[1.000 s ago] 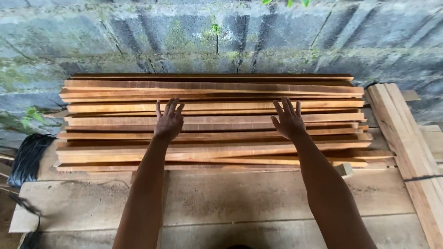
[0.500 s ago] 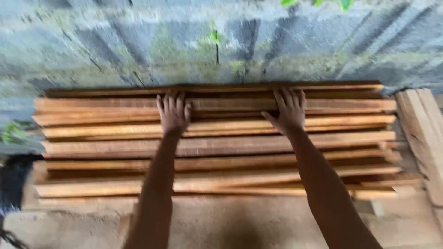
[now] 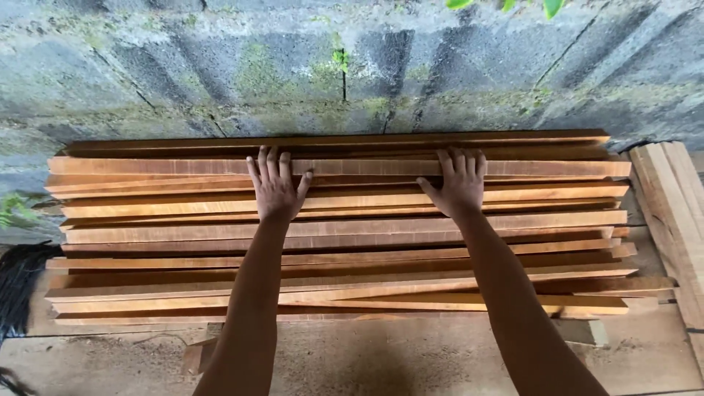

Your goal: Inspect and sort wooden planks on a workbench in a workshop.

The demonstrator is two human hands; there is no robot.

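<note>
A stack of long reddish-brown wooden slats [image 3: 345, 227] lies crosswise on a rough wooden platform [image 3: 411, 359], against a block wall. My left hand [image 3: 277, 185] rests flat on the slats near the back of the stack, fingers spread, fingertips at one pale slat [image 3: 367, 167]. My right hand [image 3: 460, 182] lies flat on the same back rows, further right, fingers also apart. Both forearms reach out over the front rows of slats. Neither hand grips anything.
A mossy grey concrete block wall [image 3: 352, 66] stands right behind the stack. More pale planks [image 3: 675, 213] lie lengthwise at the right edge. Dark cables or cord [image 3: 18, 286] sit at the left. A small wood offcut [image 3: 192, 358] lies on the platform.
Both hands have moved from the middle rows of slats to the back rows, towards the wall, and my view has come closer over the stack.
</note>
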